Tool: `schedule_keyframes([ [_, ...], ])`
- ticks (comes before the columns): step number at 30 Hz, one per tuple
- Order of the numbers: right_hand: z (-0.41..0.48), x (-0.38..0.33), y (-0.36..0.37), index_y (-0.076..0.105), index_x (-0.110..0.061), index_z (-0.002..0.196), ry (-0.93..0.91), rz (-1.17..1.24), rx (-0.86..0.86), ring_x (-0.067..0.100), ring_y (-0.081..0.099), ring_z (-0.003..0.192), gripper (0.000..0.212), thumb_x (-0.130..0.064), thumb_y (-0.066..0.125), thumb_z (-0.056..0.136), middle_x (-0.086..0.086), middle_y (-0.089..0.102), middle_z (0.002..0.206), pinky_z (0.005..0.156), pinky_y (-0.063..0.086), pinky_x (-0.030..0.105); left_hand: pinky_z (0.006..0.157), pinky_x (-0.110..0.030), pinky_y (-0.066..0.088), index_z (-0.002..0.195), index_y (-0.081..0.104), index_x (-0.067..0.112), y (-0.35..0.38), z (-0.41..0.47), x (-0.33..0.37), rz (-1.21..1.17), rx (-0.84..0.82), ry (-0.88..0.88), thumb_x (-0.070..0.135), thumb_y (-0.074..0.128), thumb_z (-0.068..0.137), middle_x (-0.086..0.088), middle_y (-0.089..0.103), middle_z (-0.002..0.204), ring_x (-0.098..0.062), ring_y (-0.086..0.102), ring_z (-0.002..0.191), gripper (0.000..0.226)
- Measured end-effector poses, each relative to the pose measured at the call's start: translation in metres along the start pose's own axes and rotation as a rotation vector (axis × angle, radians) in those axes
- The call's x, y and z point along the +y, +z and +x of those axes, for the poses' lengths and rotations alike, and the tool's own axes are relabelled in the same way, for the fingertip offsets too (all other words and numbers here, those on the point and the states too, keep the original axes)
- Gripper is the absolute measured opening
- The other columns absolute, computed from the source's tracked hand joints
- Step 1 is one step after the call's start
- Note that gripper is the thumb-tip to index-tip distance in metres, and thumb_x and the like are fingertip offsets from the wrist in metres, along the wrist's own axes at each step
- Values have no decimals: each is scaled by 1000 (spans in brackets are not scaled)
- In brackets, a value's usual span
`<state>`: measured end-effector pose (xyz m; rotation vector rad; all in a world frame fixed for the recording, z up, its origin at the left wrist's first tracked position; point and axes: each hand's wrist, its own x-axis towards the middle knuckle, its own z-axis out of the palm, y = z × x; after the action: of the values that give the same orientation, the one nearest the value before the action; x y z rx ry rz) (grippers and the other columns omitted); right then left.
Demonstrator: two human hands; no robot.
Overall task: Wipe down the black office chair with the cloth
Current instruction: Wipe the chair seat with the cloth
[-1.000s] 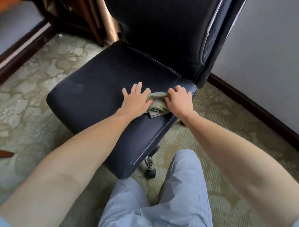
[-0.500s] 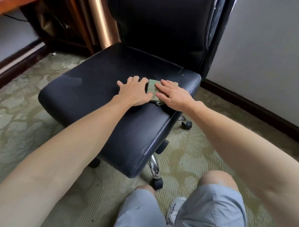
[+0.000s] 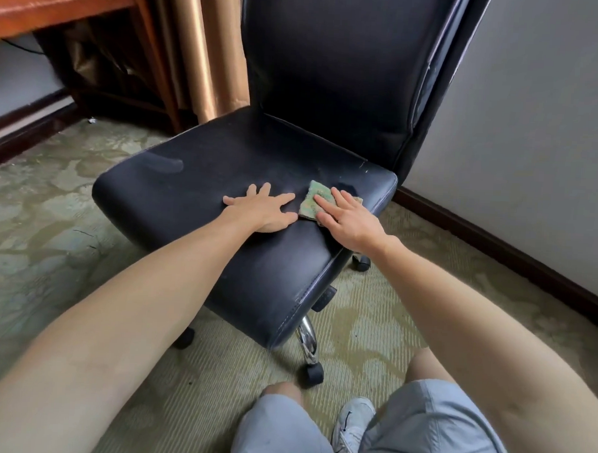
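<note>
A black office chair (image 3: pixel 196 184) stands in front of me, its tall backrest rising at the top middle. A small folded green cloth (image 3: pixel 313 202) lies on the right part of the seat. My right hand (image 3: pixel 346 218) presses flat on the cloth with straight fingers and covers its near right part. My left hand (image 3: pixel 266 207) rests flat on the bare seat just left of the cloth, fingers spread. A dusty smear shows on the seat's left side.
A wooden desk (image 3: pixel 53 6) and gold curtains (image 3: pixel 199 47) stand at the back left. A grey wall with a dark baseboard (image 3: pixel 495 241) runs along the right. Patterned green carpet (image 3: pixel 34 221) surrounds the chair. The chair's chrome leg and caster (image 3: pixel 313 372) stand near my knees.
My right hand has flattened out on the cloth and slid it toward the seat's right edge. My left hand now lies apart from the cloth. My view has pulled back.
</note>
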<state>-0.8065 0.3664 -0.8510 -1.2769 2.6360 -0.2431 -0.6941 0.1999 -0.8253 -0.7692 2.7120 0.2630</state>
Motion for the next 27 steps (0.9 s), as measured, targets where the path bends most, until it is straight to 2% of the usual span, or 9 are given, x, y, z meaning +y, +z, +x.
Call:
schedule_keyframes([
  [5, 9, -6, -2, 20, -37, 151, 90, 48, 26, 18, 1, 148, 49, -45, 22, 103, 1, 6, 162, 117, 4, 34, 109, -73, 9, 151, 9, 50, 1, 2, -3, -18, -10, 17, 64, 31, 95, -1, -3, 164, -29, -6, 150, 61],
  [10, -10, -12, 8, 25, -34, 150, 3, 48, 80, 16, 6, 148, 48, -42, 27, 104, -2, 13, 161, 118, 3, 30, 107, -75, 11, 150, 13, 52, -1, 8, -9, -30, 1, 43, 65, 36, 93, -1, 1, 164, -30, -3, 150, 63],
  [18, -27, -39, 19, 26, -37, 149, -60, 42, 119, 13, 9, 148, 47, -45, 27, 103, -6, 16, 160, 118, 11, 31, 106, -70, 17, 145, 27, 53, -9, 10, -30, -53, 3, 80, 60, 51, 87, 3, 15, 161, -26, 10, 148, 62],
  [22, -32, -38, 18, 24, -32, 151, -76, 19, 132, 14, 10, 148, 48, -42, 25, 104, -2, 16, 160, 117, 10, 30, 106, -62, 25, 138, 35, 51, -14, 9, -25, -66, 40, 106, 50, 53, 85, -3, 28, 155, -31, 25, 140, 55],
  [27, -24, 17, 15, 21, -21, 153, 102, 52, 215, 23, 6, 148, 50, -38, 22, 105, 9, 12, 160, 118, 1, 32, 108, -68, 14, 145, 28, 50, -8, 7, 15, -22, 67, 222, 50, 49, 90, -5, 12, 162, -30, 13, 147, 59],
])
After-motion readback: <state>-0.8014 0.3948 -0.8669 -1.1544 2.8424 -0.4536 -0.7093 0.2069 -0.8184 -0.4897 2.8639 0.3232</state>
